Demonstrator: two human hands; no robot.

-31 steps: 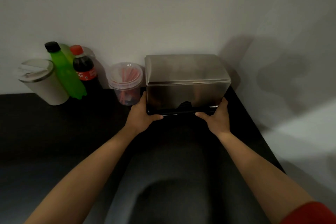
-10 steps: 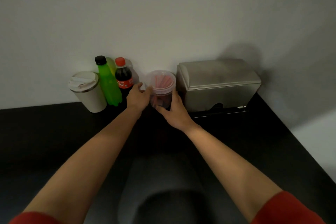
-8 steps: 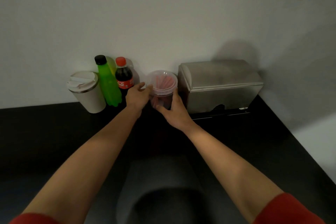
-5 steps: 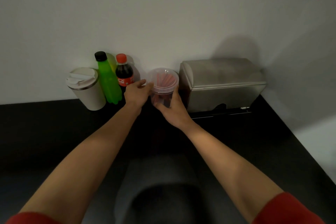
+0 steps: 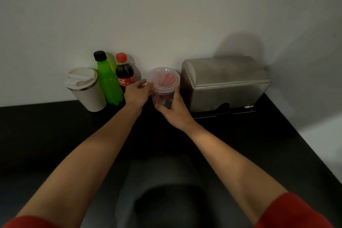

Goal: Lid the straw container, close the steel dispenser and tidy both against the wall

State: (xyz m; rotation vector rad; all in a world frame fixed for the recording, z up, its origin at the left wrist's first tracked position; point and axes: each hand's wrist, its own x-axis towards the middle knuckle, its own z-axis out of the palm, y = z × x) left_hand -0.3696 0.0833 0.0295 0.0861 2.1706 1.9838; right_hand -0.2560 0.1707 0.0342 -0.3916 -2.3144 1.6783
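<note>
The clear plastic straw container (image 5: 164, 81) holds several red straws and has its clear lid on top. It stands close to the white wall, between the cola bottle and the steel dispenser. My left hand (image 5: 137, 92) cups its left side and my right hand (image 5: 173, 109) wraps its front and right side. The steel dispenser (image 5: 224, 83) sits shut at the right, with its back to the wall, in the corner.
A green bottle (image 5: 108, 79), a cola bottle (image 5: 125, 74) and a white lidded cup (image 5: 86, 89) stand along the wall at the left. The black counter (image 5: 55, 135) ends at a slanted right edge beside the side wall.
Both hands left the steel dispenser and took hold of the straw container. In the last second the container has edged slightly back toward the wall.
</note>
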